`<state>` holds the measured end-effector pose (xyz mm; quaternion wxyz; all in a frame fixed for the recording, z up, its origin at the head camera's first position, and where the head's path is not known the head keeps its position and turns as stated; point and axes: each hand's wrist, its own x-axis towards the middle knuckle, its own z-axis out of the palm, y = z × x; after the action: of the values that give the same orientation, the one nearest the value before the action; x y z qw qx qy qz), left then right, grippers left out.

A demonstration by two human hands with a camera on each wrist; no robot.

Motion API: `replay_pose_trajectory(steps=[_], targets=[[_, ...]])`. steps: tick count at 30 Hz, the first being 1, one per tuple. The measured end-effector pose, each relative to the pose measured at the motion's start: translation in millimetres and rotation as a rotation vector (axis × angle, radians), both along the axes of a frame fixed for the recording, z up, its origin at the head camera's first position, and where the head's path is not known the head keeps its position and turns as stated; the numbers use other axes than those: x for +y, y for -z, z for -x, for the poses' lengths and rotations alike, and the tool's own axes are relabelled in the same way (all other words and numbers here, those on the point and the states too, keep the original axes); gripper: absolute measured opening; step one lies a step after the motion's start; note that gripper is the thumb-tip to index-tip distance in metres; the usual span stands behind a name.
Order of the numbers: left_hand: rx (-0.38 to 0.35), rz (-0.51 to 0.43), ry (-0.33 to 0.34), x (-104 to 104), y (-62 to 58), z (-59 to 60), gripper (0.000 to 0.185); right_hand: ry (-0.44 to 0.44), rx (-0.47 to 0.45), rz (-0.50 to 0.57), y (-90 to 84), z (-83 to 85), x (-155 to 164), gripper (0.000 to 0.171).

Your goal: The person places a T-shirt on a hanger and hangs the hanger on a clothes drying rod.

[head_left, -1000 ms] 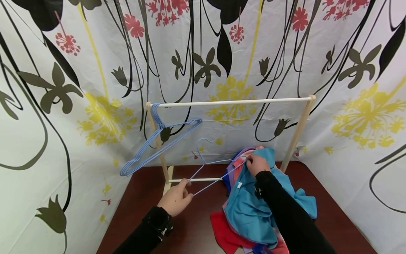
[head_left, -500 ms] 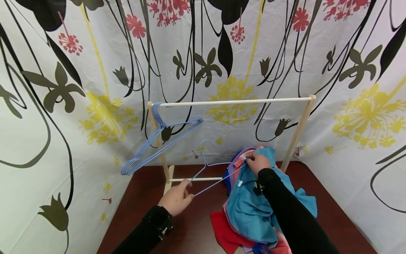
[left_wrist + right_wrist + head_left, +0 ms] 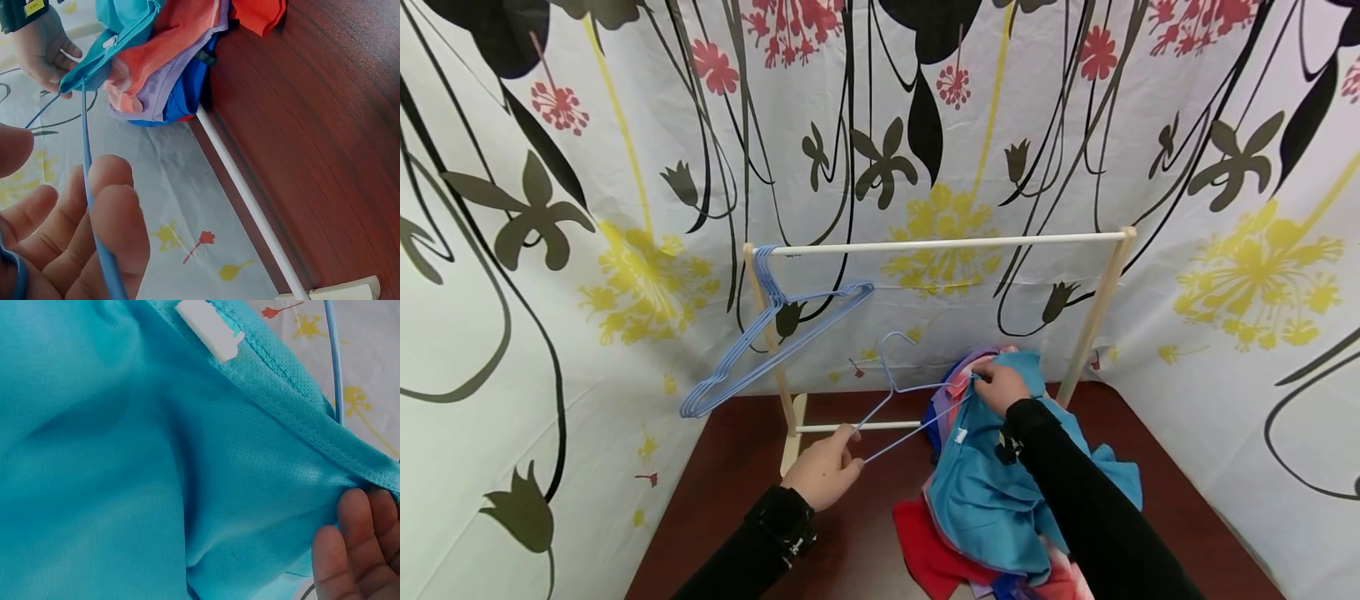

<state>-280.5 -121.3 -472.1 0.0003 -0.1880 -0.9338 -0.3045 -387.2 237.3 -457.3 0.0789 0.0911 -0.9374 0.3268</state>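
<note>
My left hand grips the near corner of a light blue wire hanger, whose wire runs between its fingers. The hanger's far end reaches the neck of a turquoise garment. My right hand pinches that garment's collar by the white label, right where the hanger's tip meets the cloth. The garment lies on top of a heap of red, purple and blue clothes on the dark wooden table.
A small wooden clothes rail stands at the back of the table, with several blue wire hangers hung at its left end. Its lower bar lies just behind the clothes heap. A flower-patterned curtain closes in the space on all sides.
The hanger's hook has tilted up a little and its far end has stayed at the collar. Both hands have shifted only slightly.
</note>
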Motion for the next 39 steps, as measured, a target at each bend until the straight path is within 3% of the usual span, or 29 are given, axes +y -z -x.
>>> replay_pose_trajectory(steps=[4, 9, 14, 17, 25, 35, 39], targets=[[-0.004, -0.008, 0.005, 3.0, -0.9, -0.1, 0.034, -0.018, 0.069, -0.076, 0.4, -0.4, 0.2, 0.033], [-0.006, -0.026, 0.006, 8.5, -2.5, -1.6, 0.032, -0.034, 0.227, -0.159, 0.7, -3.7, -0.6, 0.021], [-0.048, -0.067, -0.002, 16.8, -4.0, -3.8, 0.033, -0.111, 0.345, -0.196, -1.4, -6.7, -0.8, 0.019], [-0.068, -0.097, -0.002, 23.4, -4.8, -3.7, 0.035, -0.138, 0.346, -0.214, -2.8, -7.4, -1.5, 0.020], [-0.104, -0.118, -0.015, 38.8, -2.7, -1.2, 0.038, -0.099, 0.308, -0.158, -3.9, -12.9, -2.6, 0.021], [-0.119, -0.133, -0.001, 56.4, -9.3, 2.0, 0.036, -0.131, 0.347, -0.118, -12.1, -20.3, -12.9, 0.019], [-0.127, -0.141, 0.003, 64.0, -10.3, 2.9, 0.036, -0.136, 0.319, -0.078, -13.7, -24.9, -15.9, 0.020]])
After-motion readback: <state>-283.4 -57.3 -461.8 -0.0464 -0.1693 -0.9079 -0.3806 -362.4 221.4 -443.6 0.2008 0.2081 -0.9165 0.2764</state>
